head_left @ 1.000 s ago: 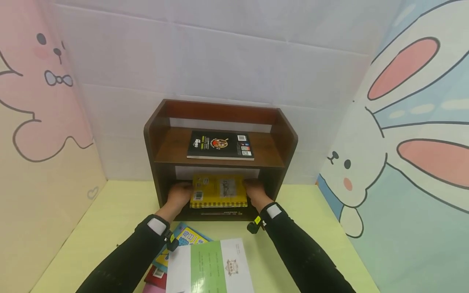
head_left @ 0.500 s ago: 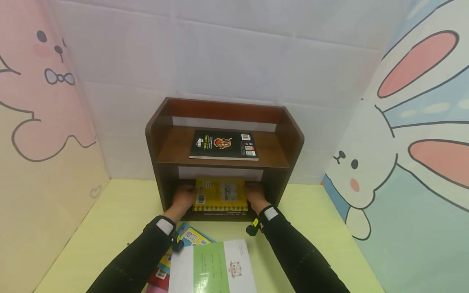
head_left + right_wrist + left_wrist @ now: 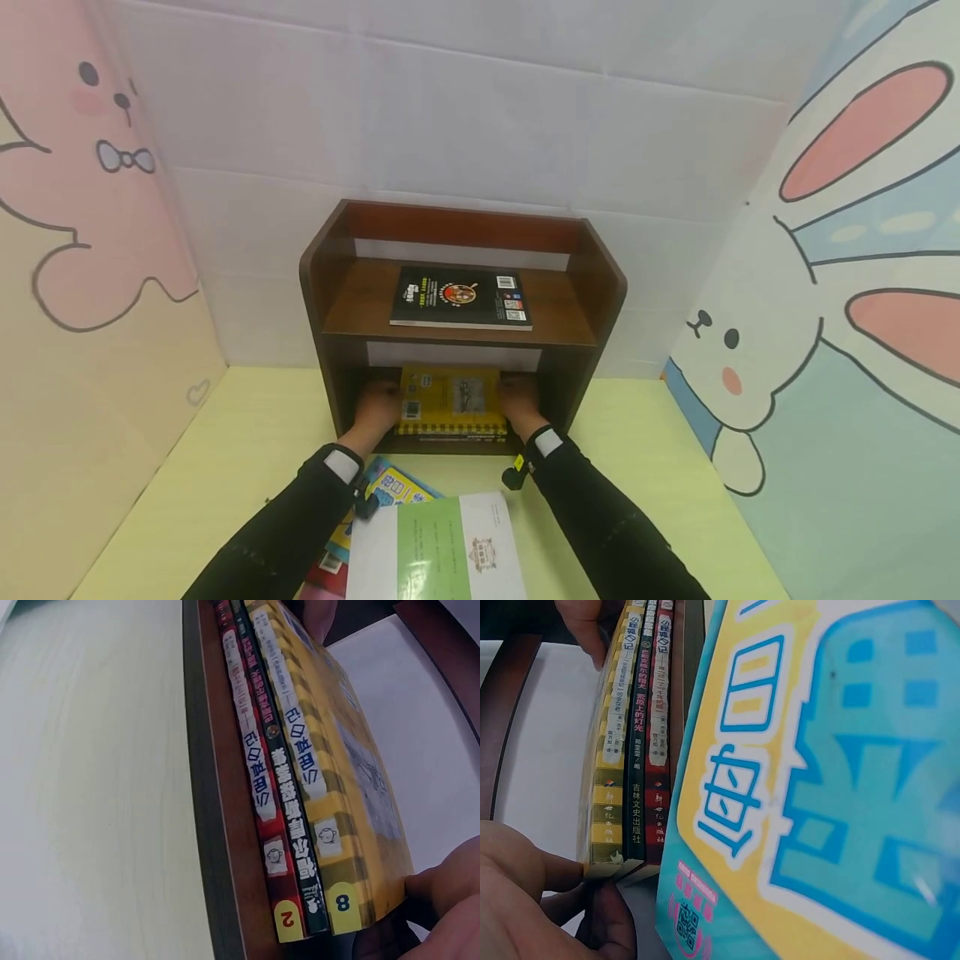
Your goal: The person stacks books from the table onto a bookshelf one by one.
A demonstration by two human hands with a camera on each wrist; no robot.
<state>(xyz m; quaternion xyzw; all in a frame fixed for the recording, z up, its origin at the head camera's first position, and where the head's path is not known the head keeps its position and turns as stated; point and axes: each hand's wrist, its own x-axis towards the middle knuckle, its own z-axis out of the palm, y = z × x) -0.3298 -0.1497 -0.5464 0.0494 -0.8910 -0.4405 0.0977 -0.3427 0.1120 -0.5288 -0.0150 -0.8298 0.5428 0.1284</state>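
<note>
A yellow book (image 3: 442, 396) lies flat, spine outward, on the lower shelf of a dark brown bookshelf (image 3: 459, 333). Beneath it are a dark green book (image 3: 289, 802) and a red book (image 3: 262, 802), their spines lined up. At the yellow book's left end my left hand (image 3: 377, 410) holds the corner, thumb and fingers bent around it. The opposite end is held by my right hand (image 3: 519, 402), whose thumb (image 3: 450, 885) presses the edge. Some fingers are hidden behind the books.
A black book (image 3: 459, 297) lies on the upper shelf. On the pale yellow table (image 3: 247, 450) in front, a white-and-green book (image 3: 431, 546) covers part of a blue-and-yellow book (image 3: 393, 483) and a red one (image 3: 327, 575). Painted walls stand on both sides.
Both hands have lowered the yellow book and moved it slightly deeper, so that it rests on the stack. The view has shifted a little; the other books stay put.
</note>
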